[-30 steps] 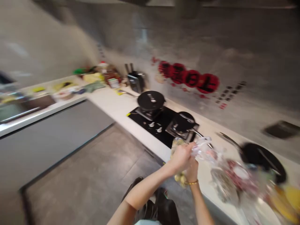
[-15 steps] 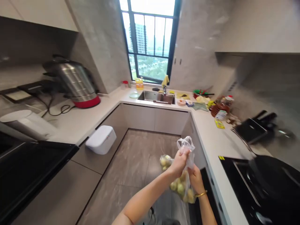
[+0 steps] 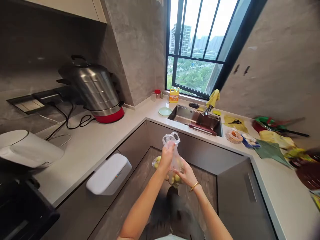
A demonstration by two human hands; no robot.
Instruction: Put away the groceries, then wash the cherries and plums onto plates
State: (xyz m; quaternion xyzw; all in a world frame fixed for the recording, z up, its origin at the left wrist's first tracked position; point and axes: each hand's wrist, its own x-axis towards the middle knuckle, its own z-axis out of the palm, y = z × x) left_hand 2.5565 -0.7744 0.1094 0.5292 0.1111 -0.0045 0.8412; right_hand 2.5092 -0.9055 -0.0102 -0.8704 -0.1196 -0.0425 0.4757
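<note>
Above the floor (image 3: 131, 188), left hand (image 3: 167, 157) clenches plastic bag (image 3: 176, 162), right hand (image 3: 188, 174) pinches its side; produce's (image 3: 177, 179) weight could tear it.

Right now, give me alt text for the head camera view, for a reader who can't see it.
A person's left hand grips the gathered top of a plastic bag of pale yellow-green produce, and the right hand touches its side. Beyond are a sink near a window and, at left, a metal pot on a red base.
</note>
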